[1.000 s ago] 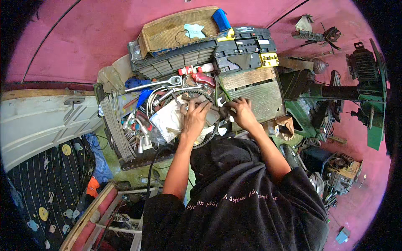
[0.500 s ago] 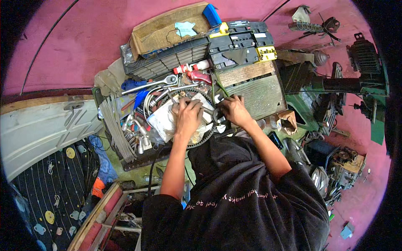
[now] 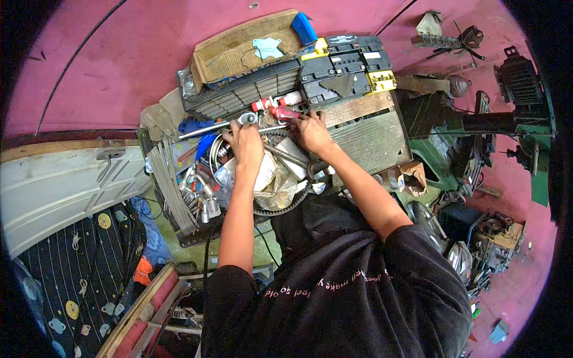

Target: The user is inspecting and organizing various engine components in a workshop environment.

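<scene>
My left hand (image 3: 246,146) reaches over the tool pile, fingers apart and bent down beside the round head of a ratchet wrench (image 3: 248,118). A straight metal bar (image 3: 273,127) shows between my hands. My right hand (image 3: 314,136) is curled at the end of a red-handled tool (image 3: 285,113); its fingertips are hidden, so what they grip cannot be made out. Below the hands, a dark wrench-like bar (image 3: 285,155) with a ring end lies untouched across a toothed black belt (image 3: 280,211) and a clear plastic bag (image 3: 276,194).
Behind the pile stand a cardboard box (image 3: 239,51) and several black batteries (image 3: 334,71). A ribbed metal plate (image 3: 370,143) lies at right. Thin rods (image 3: 173,185) and sockets (image 3: 206,191) are at left. A green machine (image 3: 483,122) stands farther right.
Both hands have moved away from me, off the bag and belt. The dark bar that was between them now lies free. My left hand is at the ratchet, my right at the red handle.
</scene>
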Available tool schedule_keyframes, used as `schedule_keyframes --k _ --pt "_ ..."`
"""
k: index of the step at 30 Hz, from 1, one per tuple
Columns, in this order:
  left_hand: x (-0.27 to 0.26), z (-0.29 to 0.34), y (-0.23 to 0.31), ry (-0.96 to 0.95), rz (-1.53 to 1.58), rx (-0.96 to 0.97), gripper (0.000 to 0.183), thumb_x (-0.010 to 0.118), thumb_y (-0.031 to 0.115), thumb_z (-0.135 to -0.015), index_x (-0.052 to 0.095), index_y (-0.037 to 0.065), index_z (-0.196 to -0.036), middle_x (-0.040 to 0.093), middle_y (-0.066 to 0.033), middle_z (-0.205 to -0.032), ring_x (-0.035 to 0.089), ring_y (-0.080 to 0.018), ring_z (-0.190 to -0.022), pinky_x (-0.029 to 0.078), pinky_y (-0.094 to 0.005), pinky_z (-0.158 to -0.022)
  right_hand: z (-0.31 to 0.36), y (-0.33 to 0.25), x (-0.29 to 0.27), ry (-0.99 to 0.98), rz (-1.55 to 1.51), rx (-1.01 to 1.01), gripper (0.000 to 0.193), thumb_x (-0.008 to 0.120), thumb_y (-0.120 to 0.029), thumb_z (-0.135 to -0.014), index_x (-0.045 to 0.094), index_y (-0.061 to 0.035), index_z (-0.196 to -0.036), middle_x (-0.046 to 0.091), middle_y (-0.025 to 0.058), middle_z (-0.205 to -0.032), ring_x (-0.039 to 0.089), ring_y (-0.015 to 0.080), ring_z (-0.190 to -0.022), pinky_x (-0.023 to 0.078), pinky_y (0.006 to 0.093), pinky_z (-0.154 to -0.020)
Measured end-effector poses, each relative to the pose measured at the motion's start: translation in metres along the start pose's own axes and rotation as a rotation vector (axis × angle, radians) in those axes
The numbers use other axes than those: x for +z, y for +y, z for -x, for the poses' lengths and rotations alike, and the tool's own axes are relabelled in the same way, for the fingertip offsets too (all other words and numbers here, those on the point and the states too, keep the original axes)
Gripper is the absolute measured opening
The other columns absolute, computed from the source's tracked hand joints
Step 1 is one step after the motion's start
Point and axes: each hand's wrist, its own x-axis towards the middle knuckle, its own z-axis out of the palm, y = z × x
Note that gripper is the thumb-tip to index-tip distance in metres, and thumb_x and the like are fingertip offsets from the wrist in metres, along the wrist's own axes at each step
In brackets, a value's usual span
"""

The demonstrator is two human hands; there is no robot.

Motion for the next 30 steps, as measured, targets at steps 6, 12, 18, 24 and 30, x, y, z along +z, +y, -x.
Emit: schedule_keyframes --k 6,12,18,24,30 --pt "0.006 -0.005 -0.008 -0.056 -0.081 -0.025 0.013 0.073 0.014 -0.083 0.082 0.007 -0.088 0.078 -0.0144 -0.099 0.057 -0.0373 -0.118 0.034 -0.0657 -0.103 -0.008 -0.01 0.004 -0.006 0.029 0.022 0.039 0.061 -0.018 -0.091 0.069 -0.0123 -0.129 0.071 0.017 -0.118 0.058 0.0411 -0.117 0.042 0.0617 -0.098" --pt "0.009 -0.006 -0.011 -0.102 -0.071 0.02 0.017 0.07 0.014 -0.087 0.079 0.006 -0.099 0.076 -0.0147 -0.112 0.054 -0.0407 -0.123 0.036 -0.068 -0.101 -0.006 -0.02 -0.002 0.08 0.081 0.001 0.032 0.054 -0.015 -0.095 0.068 -0.0121 -0.124 0.067 0.0182 -0.117 0.056 0.039 -0.122 0.039 0.0619 -0.106" --pt "-0.001 -0.007 -0.014 -0.145 -0.025 0.065 0.018 0.067 0.013 -0.091 0.08 0.011 -0.103 0.076 -0.01 -0.114 0.054 -0.0372 -0.124 0.035 -0.0688 -0.103 -0.003 -0.019 -0.005 0.086 0.046 0.012 0.035 0.056 -0.015 -0.095 0.063 -0.0084 -0.128 0.065 0.0173 -0.121 0.055 0.0369 -0.123 0.04 0.0595 -0.106" --pt "-0.001 -0.007 -0.015 -0.193 0.063 0.049 0.022 0.071 0.015 -0.09 0.081 0.015 -0.11 0.074 -0.0068 -0.118 0.053 -0.0345 -0.121 0.034 -0.0626 -0.102 -0.001 -0.015 -0.037 0.111 0.048 -0.093 0.031 0.055 -0.014 -0.093 0.063 -0.0023 -0.121 0.064 0.0185 -0.121 0.055 0.037 -0.126 0.034 0.062 -0.117" --pt "0.001 -0.009 -0.023 -0.194 0.126 0.002 0.026 0.079 0.023 -0.088 0.079 0.014 -0.112 0.075 -0.0064 -0.117 0.055 -0.0337 -0.12 0.033 -0.0607 -0.101 0.005 -0.022 -0.081 0.13 0.022 -0.208 0.028 0.058 -0.016 -0.092 0.066 -0.0039 -0.117 0.063 0.017 -0.121 0.056 0.0345 -0.122 0.034 0.0606 -0.118"
